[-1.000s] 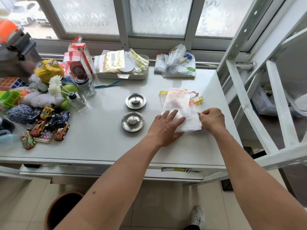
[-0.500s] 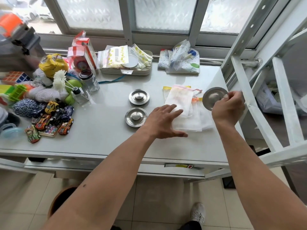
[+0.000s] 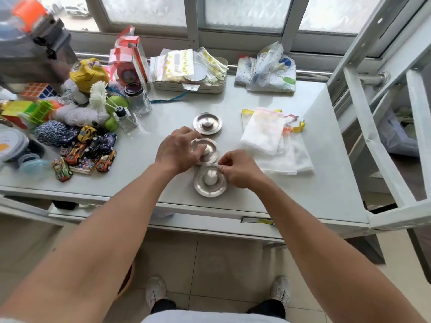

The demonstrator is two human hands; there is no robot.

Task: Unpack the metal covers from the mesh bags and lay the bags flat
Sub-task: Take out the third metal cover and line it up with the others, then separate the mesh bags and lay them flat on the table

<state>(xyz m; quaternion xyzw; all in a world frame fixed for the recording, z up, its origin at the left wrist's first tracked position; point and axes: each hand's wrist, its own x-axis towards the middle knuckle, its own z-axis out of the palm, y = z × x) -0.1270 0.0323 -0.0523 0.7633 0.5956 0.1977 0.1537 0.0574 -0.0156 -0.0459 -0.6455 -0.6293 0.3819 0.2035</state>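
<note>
Right hand [image 3: 240, 170] pinches nearest metal cover's [image 3: 210, 183] rim; left hand [image 3: 178, 151] lies, probably loose, on middle cover [image 3: 210, 149] beyond it.

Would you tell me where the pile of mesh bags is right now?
In the head view, the mesh bags lie on the table's right side, right of the three metal covers and beyond the right hand.
</note>
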